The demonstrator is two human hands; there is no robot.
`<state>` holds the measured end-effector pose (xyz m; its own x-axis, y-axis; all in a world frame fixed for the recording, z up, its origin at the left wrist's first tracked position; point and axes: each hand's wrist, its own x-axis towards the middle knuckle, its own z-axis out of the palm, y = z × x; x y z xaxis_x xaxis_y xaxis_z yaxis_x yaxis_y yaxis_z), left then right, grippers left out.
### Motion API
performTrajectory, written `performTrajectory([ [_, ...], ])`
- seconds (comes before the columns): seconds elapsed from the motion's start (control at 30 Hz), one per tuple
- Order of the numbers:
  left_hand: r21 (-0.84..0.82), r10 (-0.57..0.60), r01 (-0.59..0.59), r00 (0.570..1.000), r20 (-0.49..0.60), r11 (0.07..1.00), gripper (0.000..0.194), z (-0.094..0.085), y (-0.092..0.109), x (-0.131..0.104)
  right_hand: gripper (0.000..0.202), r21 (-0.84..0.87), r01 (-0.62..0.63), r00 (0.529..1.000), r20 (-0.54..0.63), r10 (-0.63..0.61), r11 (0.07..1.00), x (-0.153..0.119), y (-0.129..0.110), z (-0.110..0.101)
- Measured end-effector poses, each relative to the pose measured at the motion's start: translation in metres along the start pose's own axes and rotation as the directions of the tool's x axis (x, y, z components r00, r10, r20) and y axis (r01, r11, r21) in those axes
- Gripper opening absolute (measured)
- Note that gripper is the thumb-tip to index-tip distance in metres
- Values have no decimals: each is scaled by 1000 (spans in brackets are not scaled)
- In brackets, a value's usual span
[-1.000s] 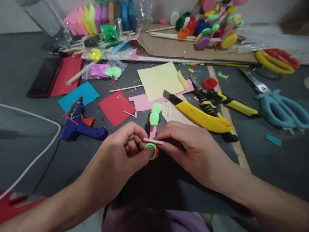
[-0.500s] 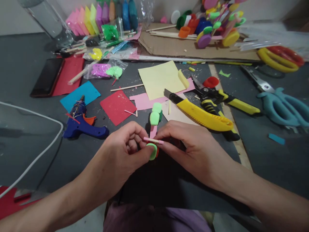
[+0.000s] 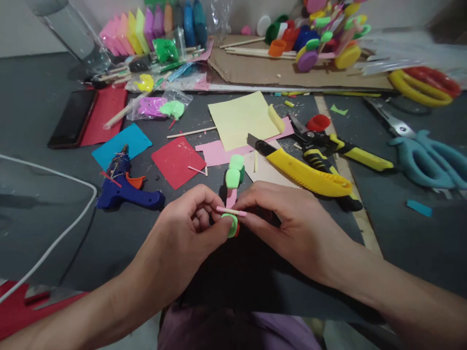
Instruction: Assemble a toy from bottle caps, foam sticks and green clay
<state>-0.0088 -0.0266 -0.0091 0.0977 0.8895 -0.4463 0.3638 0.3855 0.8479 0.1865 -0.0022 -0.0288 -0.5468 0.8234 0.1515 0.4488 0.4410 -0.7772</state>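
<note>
Between my hands is a small craft piece with light green rounded pads (image 3: 233, 178) at its top, a pink strip (image 3: 231, 198) below them and another green pad at its lower end. A short stick (image 3: 231, 211) with pink ends lies crosswise over it. My left hand (image 3: 199, 221) pinches the lower green pad and the stick's left end between thumb and fingers. My right hand (image 3: 282, 218) has its thumb and forefinger closed at the stick's right end. Some red shows under the lower pad, and the fingers partly hide the piece.
A blue glue gun (image 3: 129, 194) lies at left near a white cable (image 3: 82, 214). A yellow cutter (image 3: 310, 172), pliers (image 3: 361, 155) and teal scissors (image 3: 425, 155) lie at right. Red paper (image 3: 178, 162) and yellow paper (image 3: 244, 119) lie ahead, before cardboard (image 3: 244, 68).
The view has shifted very slightly. Both hands keep the same hold, with the lower green pad tilted a little differently.
</note>
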Motion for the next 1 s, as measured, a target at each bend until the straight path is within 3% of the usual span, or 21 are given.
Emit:
performTrajectory([
  [0.27, 120, 28, -26, 1000, -14, 992, 12, -2, -4, -1, 6, -10, -3, 1000, 7, 3, 1000, -1, -1, -1],
  [0.67, 67, 33, -32, 999, -7, 997, 9, 0, 5, -1, 8, -8, -23, 1000, 13, 23, 1000, 0, -4, -1],
  [1.0, 116, 129, -119, 988, -85, 986, 7, 2, -2, -5, 11, -34, -54, 998, 22, 54, 998, 1, -6, -9],
])
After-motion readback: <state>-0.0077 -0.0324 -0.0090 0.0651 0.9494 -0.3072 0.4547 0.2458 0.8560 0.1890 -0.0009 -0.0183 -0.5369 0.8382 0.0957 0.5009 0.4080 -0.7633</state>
